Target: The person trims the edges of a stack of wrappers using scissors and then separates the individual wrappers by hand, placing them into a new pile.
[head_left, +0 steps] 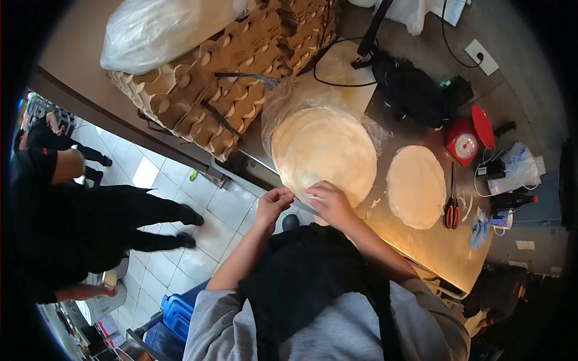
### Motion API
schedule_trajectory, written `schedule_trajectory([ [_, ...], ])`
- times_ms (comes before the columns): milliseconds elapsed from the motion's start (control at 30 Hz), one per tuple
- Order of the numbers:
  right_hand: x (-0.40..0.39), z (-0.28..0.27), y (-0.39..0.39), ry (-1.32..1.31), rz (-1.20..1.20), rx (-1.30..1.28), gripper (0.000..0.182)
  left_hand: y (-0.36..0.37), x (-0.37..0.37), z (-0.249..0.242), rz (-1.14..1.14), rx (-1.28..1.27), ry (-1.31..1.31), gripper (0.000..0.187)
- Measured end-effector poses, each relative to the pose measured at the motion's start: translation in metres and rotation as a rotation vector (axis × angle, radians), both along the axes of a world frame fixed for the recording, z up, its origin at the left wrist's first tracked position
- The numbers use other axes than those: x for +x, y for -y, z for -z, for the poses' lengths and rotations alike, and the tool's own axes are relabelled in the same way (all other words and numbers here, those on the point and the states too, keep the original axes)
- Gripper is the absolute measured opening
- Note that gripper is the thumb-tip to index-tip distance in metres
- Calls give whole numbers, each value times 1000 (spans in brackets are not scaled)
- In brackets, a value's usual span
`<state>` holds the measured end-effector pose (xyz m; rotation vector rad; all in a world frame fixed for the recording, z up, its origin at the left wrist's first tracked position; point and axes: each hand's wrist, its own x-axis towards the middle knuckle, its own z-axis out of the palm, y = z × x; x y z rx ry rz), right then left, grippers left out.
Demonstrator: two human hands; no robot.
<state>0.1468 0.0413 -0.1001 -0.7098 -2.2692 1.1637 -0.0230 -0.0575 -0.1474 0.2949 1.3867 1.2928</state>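
A metal table [415, 242] occupies the centre and right of the view; a tiled floor [226, 201] lies beyond its edge on the left. Clock positions are read from the stack of flat dough rounds [328, 150], with 12 o'clock at the top of the view. The stack lies near the table edge, with clear plastic film [282, 99] around its upper side.

Left hand [275, 203]: at 7 to 8 o'clock, just beside the stack's rim. Fingers are pressed together at the tips; whether they pinch anything cannot be told.

Right hand [332, 203]: at 6 o'clock, over the stack's lower edge. Fingers are loosely spread.

Surrounding items:
- Single dough round [415, 186]: 3 to 4 o'clock, flat on the table, apart from the stack.
- Scissors [451, 213]: 4 o'clock, just beyond the single round.
- Red scale [462, 144]: 3 o'clock.
- Moulded egg trays [180, 102]: 10 o'clock.
- Co-worker in black [72, 222]: 8 to 9 o'clock, standing on the floor.
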Motion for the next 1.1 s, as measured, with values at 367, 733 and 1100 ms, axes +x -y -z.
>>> schedule_trajectory([
  [367,-24,23,11,46,168,-113,17,-10,-2,3,53,93,183,14],
  [733,-31,20,9,22,288,-145,12,-17,4,-2,138,148,-88,11],
  [1100,-26,13,-8,90,467,140,4,-18,7,10,108,111,-257,16],
])
